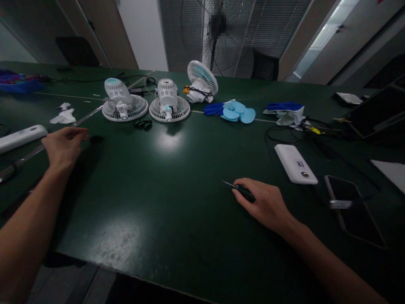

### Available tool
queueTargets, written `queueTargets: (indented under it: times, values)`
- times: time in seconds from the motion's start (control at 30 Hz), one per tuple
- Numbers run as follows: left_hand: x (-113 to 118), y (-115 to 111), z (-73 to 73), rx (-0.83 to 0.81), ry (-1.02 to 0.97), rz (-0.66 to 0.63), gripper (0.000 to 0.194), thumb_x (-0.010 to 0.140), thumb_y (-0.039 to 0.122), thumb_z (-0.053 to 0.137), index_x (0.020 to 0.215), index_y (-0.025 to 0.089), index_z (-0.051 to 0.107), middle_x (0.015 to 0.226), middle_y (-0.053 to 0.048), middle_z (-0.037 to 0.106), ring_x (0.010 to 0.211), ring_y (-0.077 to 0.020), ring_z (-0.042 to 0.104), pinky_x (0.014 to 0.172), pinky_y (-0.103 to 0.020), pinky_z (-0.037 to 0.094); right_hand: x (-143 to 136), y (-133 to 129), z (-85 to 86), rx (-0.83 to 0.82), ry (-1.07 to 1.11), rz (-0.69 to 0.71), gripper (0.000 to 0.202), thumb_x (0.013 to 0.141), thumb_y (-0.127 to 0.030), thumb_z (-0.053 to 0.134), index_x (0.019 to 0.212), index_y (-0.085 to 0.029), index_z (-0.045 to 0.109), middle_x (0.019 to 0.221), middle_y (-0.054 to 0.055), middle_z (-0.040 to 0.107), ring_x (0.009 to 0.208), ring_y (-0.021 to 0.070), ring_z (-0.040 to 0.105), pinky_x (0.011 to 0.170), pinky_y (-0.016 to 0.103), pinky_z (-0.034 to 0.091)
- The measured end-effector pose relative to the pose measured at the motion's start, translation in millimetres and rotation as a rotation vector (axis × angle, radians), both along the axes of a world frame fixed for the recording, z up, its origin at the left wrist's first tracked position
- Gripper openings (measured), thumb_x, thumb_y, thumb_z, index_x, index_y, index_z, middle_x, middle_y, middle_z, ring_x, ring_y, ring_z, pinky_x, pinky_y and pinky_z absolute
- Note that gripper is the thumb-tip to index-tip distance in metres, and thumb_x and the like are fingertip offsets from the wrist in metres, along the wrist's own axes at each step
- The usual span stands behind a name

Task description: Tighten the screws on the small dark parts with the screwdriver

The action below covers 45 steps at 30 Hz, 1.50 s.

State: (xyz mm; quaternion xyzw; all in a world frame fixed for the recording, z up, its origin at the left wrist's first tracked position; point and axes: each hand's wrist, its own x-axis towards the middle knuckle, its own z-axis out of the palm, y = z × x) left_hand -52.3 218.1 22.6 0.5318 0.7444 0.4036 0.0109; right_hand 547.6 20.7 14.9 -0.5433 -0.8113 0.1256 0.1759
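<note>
My right hand (pixel 264 202) is closed around the dark handle of a small screwdriver (pixel 245 193), its thin metal shaft pointing left just over the green table. On the far left, my left hand (pixel 65 145) is raised above the table with thumb and fingers pinched together; whatever they hold, if anything, is too small to make out. Beside its fingertips a small dark patch (pixel 96 139) shows on the table, maybe an object or a shadow. A white power bank (pixel 23 137) lies left of that hand.
Two white fans (pixel 122 99) lie face down at the back, with dark small parts (pixel 143 123) before them. Another fan (pixel 202 80) is tilted up near light-blue blades (pixel 238 112) and blue gloves (pixel 213 109). At right are a white power bank (pixel 295 164), a phone (pixel 354 209) and cables.
</note>
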Motion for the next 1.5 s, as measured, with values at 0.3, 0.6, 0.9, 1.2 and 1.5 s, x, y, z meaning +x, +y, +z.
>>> queueTargets:
  times: [0.3,0.6,0.9,1.2,1.5]
  values:
    - [2.7,1.2,2.9,-0.044,0.0,0.026,0.035,0.082,0.029,0.071,0.113,0.015,0.078,0.103,-0.007,0.077,0.098,-0.0243,0.072,0.099,-0.04,0.055,0.0,-0.8,0.1,0.001,-0.009,-0.003,0.023,0.102,-0.035,0.055,0.122,-0.025,0.062,0.105,0.003,0.074,0.09,0.0199,0.071,0.075,0.033,0.054]
    - [2.3,7.0,-7.2,-0.031,0.016,-0.09,0.045,0.082,0.037,0.074,0.12,0.014,0.074,0.109,-0.009,0.075,0.101,-0.023,0.071,0.095,-0.035,0.055,-0.2,0.9,0.1,0.017,-0.015,0.01,0.023,0.102,-0.035,0.054,0.121,-0.025,0.063,0.106,0.003,0.074,0.089,0.0198,0.072,0.073,0.032,0.055]
    - [1.5,10.7,-6.5,-0.07,0.08,-0.042,0.037,0.082,0.033,0.075,0.115,0.017,0.076,0.107,-0.006,0.075,0.1,-0.0216,0.071,0.101,-0.037,0.052,-1.1,0.1,1.4,0.014,-0.013,0.01,0.024,0.101,-0.034,0.055,0.122,-0.024,0.062,0.106,0.004,0.074,0.09,0.0203,0.071,0.075,0.034,0.055]
    - [0.0,11.1,-1.8,-0.141,-0.047,-0.005,0.042,0.079,0.031,0.076,0.118,0.015,0.075,0.106,-0.008,0.075,0.091,-0.0219,0.071,0.09,-0.033,0.056,-0.5,0.7,0.2,0.025,-0.012,0.004,0.023,0.101,-0.034,0.056,0.121,-0.025,0.063,0.105,0.003,0.075,0.088,0.0195,0.072,0.073,0.032,0.056]
    - [-0.1,9.8,-2.3,-0.093,-0.198,-0.097,0.054,0.076,0.032,0.08,0.124,0.011,0.071,0.116,-0.013,0.073,0.101,-0.024,0.071,0.096,-0.036,0.056,-2.5,0.1,1.4,0.01,-0.023,-0.003,0.021,0.102,-0.035,0.055,0.12,-0.026,0.062,0.104,0.004,0.074,0.088,0.0208,0.071,0.076,0.035,0.056]
